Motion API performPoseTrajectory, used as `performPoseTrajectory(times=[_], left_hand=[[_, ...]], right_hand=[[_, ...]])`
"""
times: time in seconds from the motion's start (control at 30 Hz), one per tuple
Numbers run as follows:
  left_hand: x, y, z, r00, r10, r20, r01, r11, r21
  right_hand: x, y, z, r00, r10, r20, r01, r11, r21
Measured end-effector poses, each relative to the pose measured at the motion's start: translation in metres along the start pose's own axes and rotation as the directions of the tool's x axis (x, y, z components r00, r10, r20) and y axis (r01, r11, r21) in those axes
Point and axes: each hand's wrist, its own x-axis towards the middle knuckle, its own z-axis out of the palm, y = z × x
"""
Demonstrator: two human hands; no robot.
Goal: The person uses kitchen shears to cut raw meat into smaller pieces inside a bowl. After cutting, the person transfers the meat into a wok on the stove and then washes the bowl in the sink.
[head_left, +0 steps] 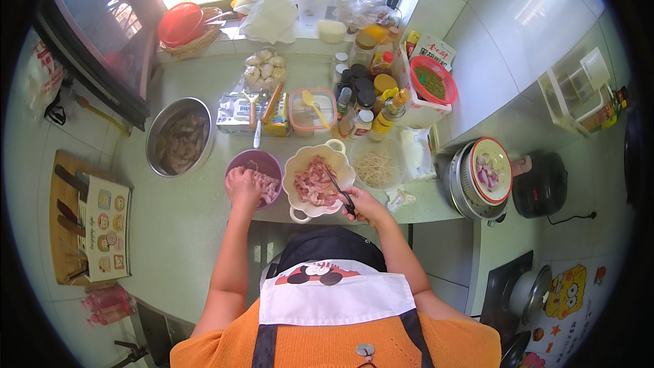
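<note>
Gripped scissors (350,204) in right hand (368,208); apparently part-cut meat (310,182) near desk's (170,232) front edge, leaving purple bowl's (263,156); couldn't tell left hand's (243,187) grip

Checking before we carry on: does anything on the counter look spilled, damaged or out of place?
I see no spill or damage. Only a crumpled whitish scrap looks untidy: it seems to lie loose near the front edge of the counter, beyond the right hand.

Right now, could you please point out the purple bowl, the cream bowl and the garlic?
Purple bowl (266,157): head view, inner wall.
Cream bowl (346,172): head view, inner wall.
Garlic (266,70): head view, a middle bulb.
</note>
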Motion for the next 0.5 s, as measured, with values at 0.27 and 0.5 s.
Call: performPoseTrajectory(times=[0.27,0.5], left_hand=[[-0.004,0.077,-0.012,0.959,0.285,-0.006,-0.273,0.911,-0.309],[0.005,0.103,0.045,0.917,0.19,0.352,-0.066,0.94,-0.335]], right_hand=[[-0.007,-0.01,0.003,0.997,-0.001,-0.074,-0.006,0.996,-0.089],[-0.02,-0.014,0.003,0.991,-0.009,-0.136,-0.011,0.99,-0.143]])
